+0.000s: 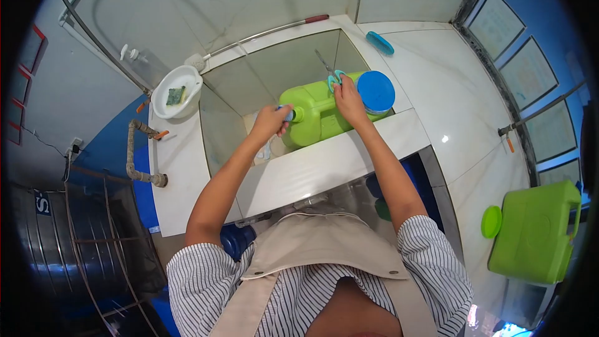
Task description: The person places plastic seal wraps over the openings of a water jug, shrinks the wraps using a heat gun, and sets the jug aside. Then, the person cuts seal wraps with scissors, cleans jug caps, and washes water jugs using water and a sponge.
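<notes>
A light green water jug (304, 128) lies on its side in the tiled sink (234, 84), its big blue lid (375, 92) facing right. My left hand (269, 123) is closed round a small blue-and-white cap (290, 115) at the jug's narrow green spout (299, 114). The fingers partly hide that cap. Above the jug's handle, my right hand (349, 101) grips a pair of scissors (335, 78) with teal handles. Their metal blades point up and away, toward the back wall of the sink.
Left of the sink, a white bowl (163, 95) holds a green sponge (176, 95). A long-handled brush (268, 36) lies along the back ledge. On the right counter are a blue brush (380, 43), another green jug (530, 237) and a green lid (491, 221).
</notes>
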Tool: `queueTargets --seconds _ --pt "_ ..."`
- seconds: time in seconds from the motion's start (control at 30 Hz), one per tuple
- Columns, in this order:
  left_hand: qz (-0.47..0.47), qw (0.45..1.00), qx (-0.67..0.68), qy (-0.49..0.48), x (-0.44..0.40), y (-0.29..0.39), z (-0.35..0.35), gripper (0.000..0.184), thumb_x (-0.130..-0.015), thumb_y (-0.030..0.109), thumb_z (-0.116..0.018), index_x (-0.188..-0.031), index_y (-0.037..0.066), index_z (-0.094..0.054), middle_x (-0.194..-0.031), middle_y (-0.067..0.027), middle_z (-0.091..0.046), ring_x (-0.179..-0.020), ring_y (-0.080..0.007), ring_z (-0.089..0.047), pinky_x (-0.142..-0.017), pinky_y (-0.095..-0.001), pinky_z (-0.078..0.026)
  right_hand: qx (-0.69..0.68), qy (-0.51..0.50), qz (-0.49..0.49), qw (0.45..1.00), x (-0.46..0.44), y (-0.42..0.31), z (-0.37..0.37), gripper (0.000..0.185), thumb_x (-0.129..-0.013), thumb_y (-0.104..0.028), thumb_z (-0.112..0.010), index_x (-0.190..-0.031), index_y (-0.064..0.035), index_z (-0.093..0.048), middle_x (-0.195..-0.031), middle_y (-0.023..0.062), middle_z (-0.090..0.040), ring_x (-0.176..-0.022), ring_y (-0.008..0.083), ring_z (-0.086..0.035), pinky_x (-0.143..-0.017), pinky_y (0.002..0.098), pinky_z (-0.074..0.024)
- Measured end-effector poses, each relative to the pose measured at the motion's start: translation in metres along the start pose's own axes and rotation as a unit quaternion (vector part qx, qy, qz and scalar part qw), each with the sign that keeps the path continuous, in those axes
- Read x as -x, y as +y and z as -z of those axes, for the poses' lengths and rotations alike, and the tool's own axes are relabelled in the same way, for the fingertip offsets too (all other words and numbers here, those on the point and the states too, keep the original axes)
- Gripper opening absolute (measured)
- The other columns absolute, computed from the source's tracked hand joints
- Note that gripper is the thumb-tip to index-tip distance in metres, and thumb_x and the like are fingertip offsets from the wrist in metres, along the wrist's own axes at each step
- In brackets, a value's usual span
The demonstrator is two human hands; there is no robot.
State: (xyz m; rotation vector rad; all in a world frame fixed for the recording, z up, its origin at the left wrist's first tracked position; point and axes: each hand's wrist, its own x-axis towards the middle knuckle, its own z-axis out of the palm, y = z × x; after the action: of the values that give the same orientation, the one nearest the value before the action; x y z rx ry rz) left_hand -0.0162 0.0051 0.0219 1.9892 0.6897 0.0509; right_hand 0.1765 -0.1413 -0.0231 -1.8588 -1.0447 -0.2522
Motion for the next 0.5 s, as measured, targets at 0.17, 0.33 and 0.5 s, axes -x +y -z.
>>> queueTargets --seconds 0.17,0.33,0.5 --pt "-0.024 0.989 0.094 0.115 0.016 -0.022 0.028 0.035 -0.082 0.032 -0.063 -0.094 0.002 -0.049 -0.076 -0.0048 -0.054 -0.063 -0.0106 -0.051 -0.054 -0.0272 -0.042 -0.073 -0.067 -0.125 0.987 -0.007 -0.030 0.008 0.034 -0.084 -0.020 -0.057 -0.107 0.0032 -0.047 -0.085 0.0199 -0.059 -0.080 0.0345 -0.058 -0.069 0.0388 -0.0462" --pt "-0.053 0.950 0.303 0.049 0.030 -0.045 0.053 0.043 -0.079 0.021 -0.067 -0.107 0.004 -0.040 -0.088 -0.0035 -0.055 -0.070 -0.0097 -0.050 -0.062 -0.0224 -0.040 -0.346 -0.353 -0.268 0.827 0.012 -0.117 -0.006 0.032 -0.085 -0.037 -0.058 -0.085 -0.0048 -0.055 -0.067 0.0040 -0.060 -0.048 0.0060 -0.044 -0.044 0.0214 -0.0354" --pt "-0.015 0.918 0.365 0.152 0.044 -0.053 0.071 0.033 -0.077 0.009 -0.067 -0.103 0.003 -0.049 -0.086 -0.0017 -0.057 -0.073 -0.0089 -0.052 -0.066 -0.0220 -0.040 -0.531 -0.425 -0.376 0.629 0.044 -0.161 -0.035 0.043 -0.084 -0.047 -0.057 -0.079 -0.0043 -0.055 -0.064 0.0072 -0.057 -0.040 0.0047 -0.038 -0.036 0.0170 -0.0306"
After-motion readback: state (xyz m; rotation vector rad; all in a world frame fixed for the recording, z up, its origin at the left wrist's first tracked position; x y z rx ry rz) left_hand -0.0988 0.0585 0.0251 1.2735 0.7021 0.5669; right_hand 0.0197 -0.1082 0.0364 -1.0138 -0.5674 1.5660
